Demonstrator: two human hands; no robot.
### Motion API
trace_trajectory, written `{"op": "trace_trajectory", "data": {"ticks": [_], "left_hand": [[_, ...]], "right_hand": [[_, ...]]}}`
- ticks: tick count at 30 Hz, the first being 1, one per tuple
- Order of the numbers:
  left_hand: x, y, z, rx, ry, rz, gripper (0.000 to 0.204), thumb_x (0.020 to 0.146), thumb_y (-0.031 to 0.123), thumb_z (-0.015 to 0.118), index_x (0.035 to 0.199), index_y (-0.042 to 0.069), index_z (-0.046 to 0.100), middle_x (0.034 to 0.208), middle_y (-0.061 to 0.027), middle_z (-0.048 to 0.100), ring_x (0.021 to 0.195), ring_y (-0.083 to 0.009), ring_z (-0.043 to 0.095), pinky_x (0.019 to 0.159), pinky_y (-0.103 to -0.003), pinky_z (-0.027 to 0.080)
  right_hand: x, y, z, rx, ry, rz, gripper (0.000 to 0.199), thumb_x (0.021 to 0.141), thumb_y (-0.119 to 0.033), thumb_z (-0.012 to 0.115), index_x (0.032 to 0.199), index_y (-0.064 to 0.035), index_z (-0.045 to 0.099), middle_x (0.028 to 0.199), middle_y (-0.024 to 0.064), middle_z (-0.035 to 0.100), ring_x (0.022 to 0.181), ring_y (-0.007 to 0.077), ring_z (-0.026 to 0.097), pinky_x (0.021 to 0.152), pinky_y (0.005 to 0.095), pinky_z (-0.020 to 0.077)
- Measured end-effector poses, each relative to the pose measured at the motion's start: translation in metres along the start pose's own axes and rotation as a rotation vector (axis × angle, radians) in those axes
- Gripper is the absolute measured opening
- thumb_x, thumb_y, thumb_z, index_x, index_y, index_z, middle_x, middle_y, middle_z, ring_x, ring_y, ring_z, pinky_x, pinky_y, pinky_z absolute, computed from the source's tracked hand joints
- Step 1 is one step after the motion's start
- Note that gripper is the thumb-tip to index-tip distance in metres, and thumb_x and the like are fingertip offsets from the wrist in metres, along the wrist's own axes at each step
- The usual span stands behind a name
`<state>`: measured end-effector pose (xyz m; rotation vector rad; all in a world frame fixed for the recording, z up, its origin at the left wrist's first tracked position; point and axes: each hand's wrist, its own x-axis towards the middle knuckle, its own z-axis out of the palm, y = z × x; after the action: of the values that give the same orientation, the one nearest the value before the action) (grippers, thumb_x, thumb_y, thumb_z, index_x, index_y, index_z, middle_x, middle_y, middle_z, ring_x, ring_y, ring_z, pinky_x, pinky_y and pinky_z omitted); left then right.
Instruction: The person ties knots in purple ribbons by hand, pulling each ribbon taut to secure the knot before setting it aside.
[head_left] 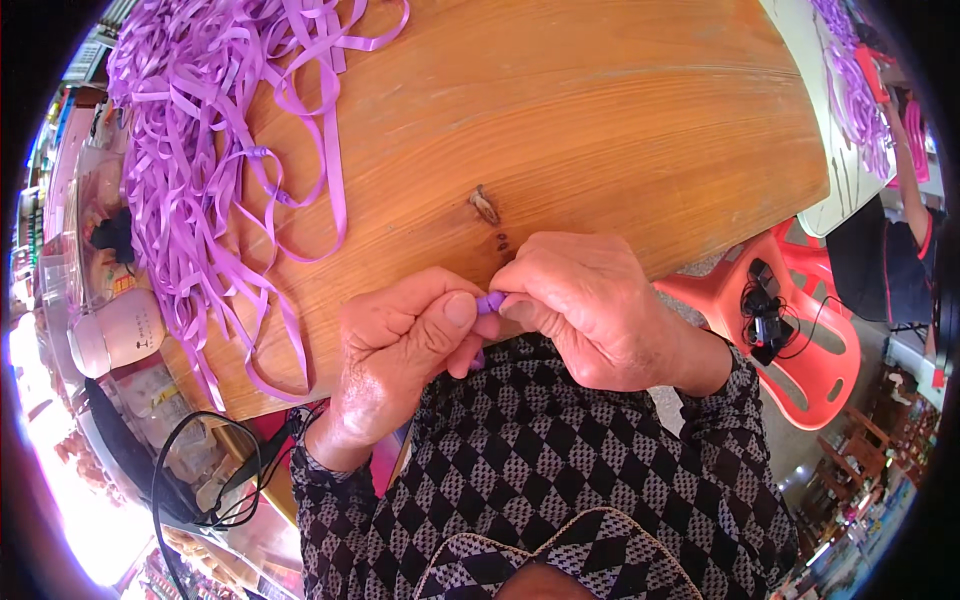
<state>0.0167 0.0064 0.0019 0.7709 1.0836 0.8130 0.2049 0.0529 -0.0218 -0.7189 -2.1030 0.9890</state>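
Between my two hands, just over the near edge of the wooden table, is a small piece of purple ribbon, bunched or knotted. My left hand pinches it between thumb and fingers from the left. From the right, the fingertips of my right hand close on the same piece, nearly touching the left ones. A bit of purple shows below the left fingers. At the left of the table lies a large tangled heap of purple ribbons, some with small wound knots; loose loops trail toward my left hand.
An orange stool at the right holds a black device with cables. A white cup-like container and black cables are at the left. Far right, a person is beside a pale table with more purple ribbons.
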Motion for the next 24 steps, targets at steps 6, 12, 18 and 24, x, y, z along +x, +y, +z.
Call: {"op": "trace_trajectory", "data": {"ticks": [6,12,18,24], "left_hand": [[-0.001,-0.001,0.001,0.006,0.022,0.060,0.030,0.099,0.024,0.052,0.088,-0.002,0.062,0.070,-0.0008,0.056,0.060,-0.0056,0.047,0.056,-0.020,0.040],[-0.003,-0.009,0.010,0.276,0.147,0.232,0.028,0.098,0.021,0.054,0.083,-0.001,0.061,0.065,-0.0005,0.056,0.055,-0.0066,0.047,0.051,-0.022,0.040],[-0.003,-0.022,0.017,0.426,0.264,0.394,0.023,0.096,0.017,0.056,0.081,0.000,0.059,0.062,-0.0055,0.057,0.051,-0.0135,0.051,0.049,-0.025,0.041],[0.001,-0.021,0.019,0.544,0.289,0.508,0.021,0.095,0.015,0.057,0.081,0.000,0.059,0.061,-0.0067,0.056,0.048,-0.0164,0.051,0.048,-0.027,0.041]], "right_hand": [[0.001,-0.002,-0.004,-0.015,-0.020,-0.014,0.011,0.078,-0.001,0.067,0.085,-0.0013,0.058,0.071,0.0100,0.057,0.061,0.0294,0.056,0.052,0.0373,0.0419],[-0.002,-0.004,0.003,0.007,0.004,-0.032,0.013,0.075,0.003,0.067,0.082,0.0003,0.057,0.066,0.0094,0.053,0.056,0.0285,0.053,0.047,0.0367,0.0381],[-0.002,-0.007,0.018,-0.086,0.198,-0.109,0.023,0.055,-0.002,0.062,0.070,-0.0074,0.045,0.063,0.0099,0.045,0.057,0.0312,0.050,0.048,0.0432,0.0379],[0.001,-0.010,0.016,-0.182,0.152,-0.154,0.023,0.057,0.006,0.064,0.078,0.0015,0.055,0.058,0.0086,0.041,0.047,0.0258,0.043,0.042,0.0372,0.0323]]}}
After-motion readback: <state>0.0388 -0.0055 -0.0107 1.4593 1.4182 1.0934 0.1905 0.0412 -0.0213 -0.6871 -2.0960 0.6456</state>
